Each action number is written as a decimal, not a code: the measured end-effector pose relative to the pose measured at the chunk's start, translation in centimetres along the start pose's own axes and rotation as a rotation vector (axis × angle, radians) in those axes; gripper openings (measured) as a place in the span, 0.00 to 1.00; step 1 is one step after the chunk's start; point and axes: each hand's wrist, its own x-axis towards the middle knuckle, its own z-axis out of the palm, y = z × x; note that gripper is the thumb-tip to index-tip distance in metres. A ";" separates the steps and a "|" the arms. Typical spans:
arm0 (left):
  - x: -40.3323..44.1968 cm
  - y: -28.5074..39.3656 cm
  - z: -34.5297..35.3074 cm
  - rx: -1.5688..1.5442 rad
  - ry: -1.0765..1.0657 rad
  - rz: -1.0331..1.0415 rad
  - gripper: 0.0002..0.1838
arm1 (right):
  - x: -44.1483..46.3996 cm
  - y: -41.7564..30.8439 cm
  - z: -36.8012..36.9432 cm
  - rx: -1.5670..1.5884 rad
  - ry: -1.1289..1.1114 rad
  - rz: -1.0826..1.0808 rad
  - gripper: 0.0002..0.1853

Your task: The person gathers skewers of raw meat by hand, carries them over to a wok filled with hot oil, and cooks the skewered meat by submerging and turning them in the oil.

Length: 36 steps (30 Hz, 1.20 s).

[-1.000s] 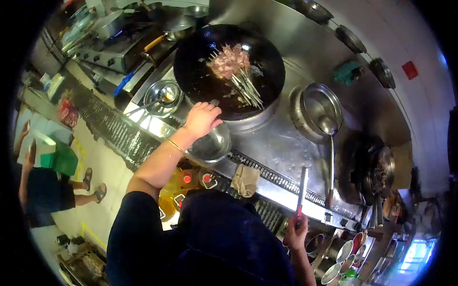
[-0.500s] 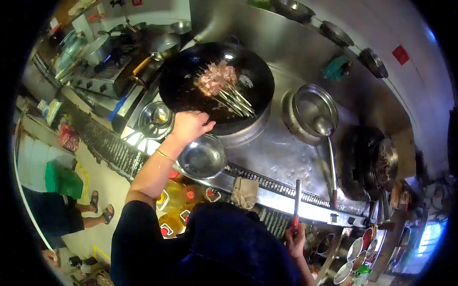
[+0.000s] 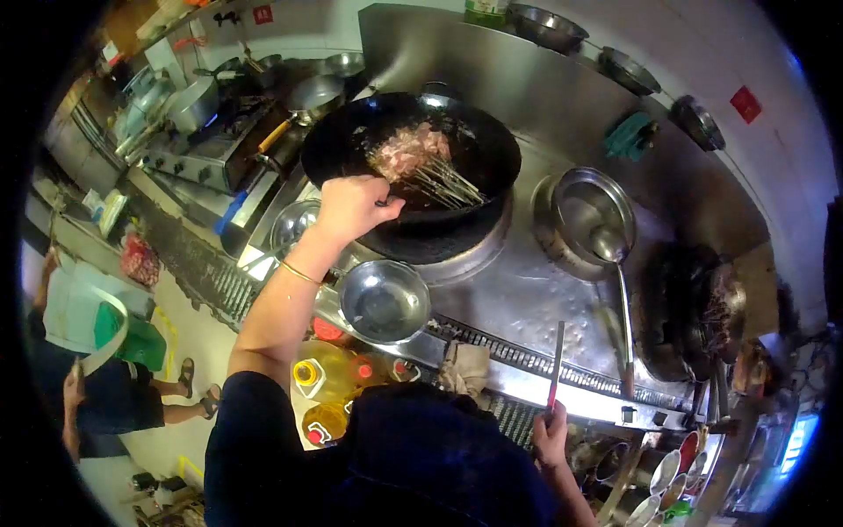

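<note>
My left hand (image 3: 356, 208) is closed at the near left rim of a large black wok (image 3: 492, 167), its fingers curled round the edge. The near rim looks raised, with dark underside showing below it. Inside the wok lies a bunch of raw-looking meat skewers (image 3: 413, 151), sticks pointing to the lower right, in dark liquid. A metal bowl (image 3: 385, 303) sits just below the wok, and another metal bowl (image 3: 294, 224) is partly hidden behind my left forearm. My right hand (image 3: 551, 436) grips a long-necked lighter (image 3: 557, 369), red at the handle, its metal tube pointing up.
On the steel counter, a metal pot (image 3: 593, 180) holds a ladle (image 3: 625, 316). A second dark wok (image 3: 672, 307) stands at right. A folded cloth (image 3: 465, 367) lies at the front edge, above oil bottles (image 3: 329, 386). Another person (image 3: 114, 395) stands at left holding a pale curved object.
My left hand has closed at the wok's rim and moved up; the near rim has risen. The lighter stays in my right hand. The other person's hand now shows a pale curved object.
</note>
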 end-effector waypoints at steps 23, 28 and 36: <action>2.8 -2.4 -2.0 -0.024 -0.146 -0.117 0.19 | 14.6 -12.2 3.2 -0.310 -0.206 -0.386 0.27; 2.9 -2.3 -2.0 -0.043 -0.123 -0.098 0.20 | 22.6 -18.7 7.1 -0.635 -0.316 -0.443 0.21; 3.8 -3.0 -2.2 -0.076 -0.060 -0.091 0.22 | 34.1 -22.1 21.2 -1.108 -0.433 -0.542 0.13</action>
